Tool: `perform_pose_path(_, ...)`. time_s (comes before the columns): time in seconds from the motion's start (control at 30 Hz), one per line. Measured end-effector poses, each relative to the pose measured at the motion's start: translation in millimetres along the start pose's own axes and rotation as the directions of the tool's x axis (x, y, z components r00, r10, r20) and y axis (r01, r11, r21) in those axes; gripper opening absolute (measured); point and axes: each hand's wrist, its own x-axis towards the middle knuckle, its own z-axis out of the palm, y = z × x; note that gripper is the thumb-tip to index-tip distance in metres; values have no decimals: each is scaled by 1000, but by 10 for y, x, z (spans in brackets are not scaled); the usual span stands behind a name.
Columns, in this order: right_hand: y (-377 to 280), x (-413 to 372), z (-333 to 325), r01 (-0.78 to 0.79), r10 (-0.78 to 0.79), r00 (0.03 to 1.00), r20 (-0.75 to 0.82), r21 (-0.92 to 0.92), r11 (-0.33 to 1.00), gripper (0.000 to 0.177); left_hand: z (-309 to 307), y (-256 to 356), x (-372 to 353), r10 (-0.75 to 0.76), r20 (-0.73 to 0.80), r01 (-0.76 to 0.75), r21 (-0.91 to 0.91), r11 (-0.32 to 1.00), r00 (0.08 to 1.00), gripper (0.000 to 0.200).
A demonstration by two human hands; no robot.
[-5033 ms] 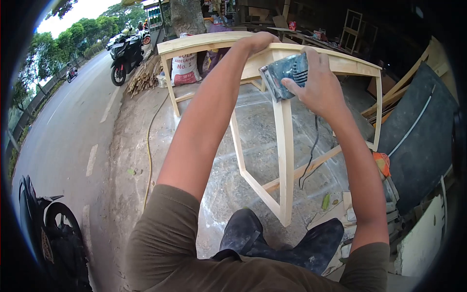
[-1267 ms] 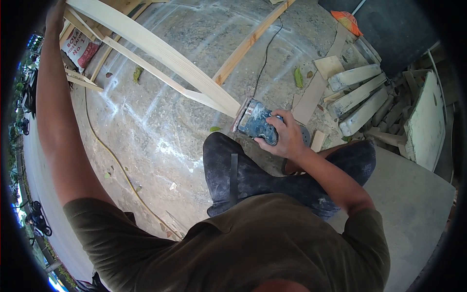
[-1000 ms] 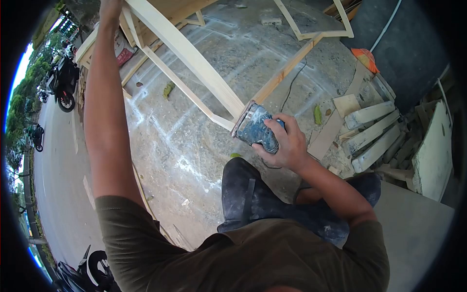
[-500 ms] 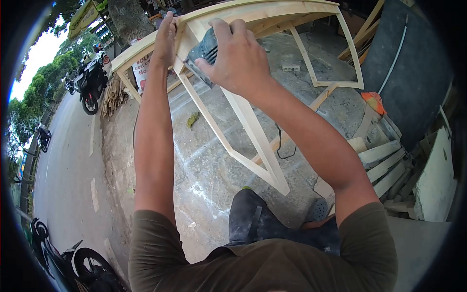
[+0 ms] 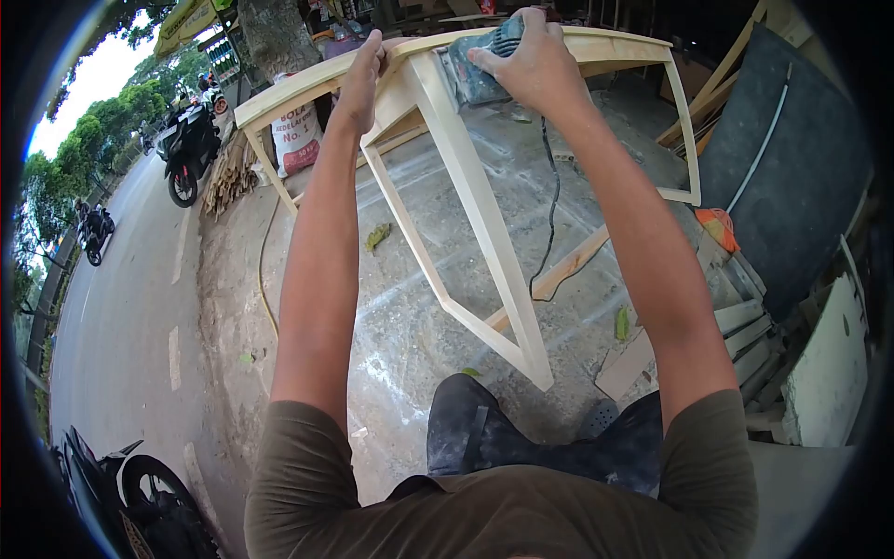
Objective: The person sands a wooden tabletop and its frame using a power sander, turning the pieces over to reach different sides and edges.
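Observation:
A pale wooden frame (image 5: 477,212) with angled legs and a long curved top rail stands in front of me. My right hand (image 5: 542,73) is wrapped round a teal power sander (image 5: 477,76), which rests against the rail just right of the front leg's top. From the sander a black cord (image 5: 556,186) hangs to the ground. Left of that leg, my left hand (image 5: 361,88) lies against the top rail with its fingers stretched out. The sander's working face is hidden.
Behind the frame stand a printed sack (image 5: 297,140) and a tree trunk (image 5: 272,37). Motorbikes, one of them parked (image 5: 189,154), are along the road at left. At right, a dark panel (image 5: 787,177) leans above stacked boards (image 5: 745,326). A wooden strip (image 5: 573,264) crosses the concrete.
My right hand has carried the sander rightward, from the joint left of the front leg to the rail right of it. My left hand stays at the frame; the view has shifted slightly.

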Motion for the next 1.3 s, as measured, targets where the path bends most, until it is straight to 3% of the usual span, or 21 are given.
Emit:
perform_pose_path(0.1, -475, -144, -198, 55, -55, 998, -5, 118, 991, 64, -25, -99, 77, 18, -61, -19, -19, 1000, 998, 52)
perform_pose_path(0.23, -542, -228, -134, 112, -115, 992, 41, 63, 992, 65, -173, -320, 244, 52, -48, -56, -70, 996, 997, 43)
perform_pose_path(0.27, -550, -283, -271, 59, -69, 991, 112, 89, 994, 73, -239, -379, 294, 53, -21, -54, -79, 995, 998, 48)
perform_pose_path(0.4, 57, -59, 56, 2, -5, 999, -37, -81, 997, 94, 52, -50, -34, -2, -79, 0, -22, 1000, 997, 58)
perform_pose_path(0.5, -39, 15, 20, 16, -17, 1000, -11, -46, 999, 92, 47, 16, -3, -15, -93, 19, 45, 999, 996, 62)
perform_pose_path(0.67, -554, -224, -81, 152, -146, 987, 60, -112, 982, 88, -53, -146, 102, 28, -30, -29, -38, 999, 999, 59)
perform_pose_path(0.8, -226, -116, 39, 68, -68, 998, 4, -55, 996, 88, -11, -143, 64, -16, -58, 7, -147, 989, 998, 57)
perform_pose_path(0.9, -280, -33, 36, 7, -6, 1000, 24, -31, 1000, 89, -23, -193, 68, 68, -101, -69, -7, 998, 993, 57)
perform_pose_path(1.1, -466, -79, -3, 43, -40, 999, 24, -119, 992, 94, 10, -176, 40, 27, -131, -32, -34, 999, 991, 57)
perform_pose_path(1.3, 16, 78, 48, -37, 40, 999, 34, -77, 996, 99, -15, -205, 57, -7, -157, 10, 17, 1000, 988, 55)
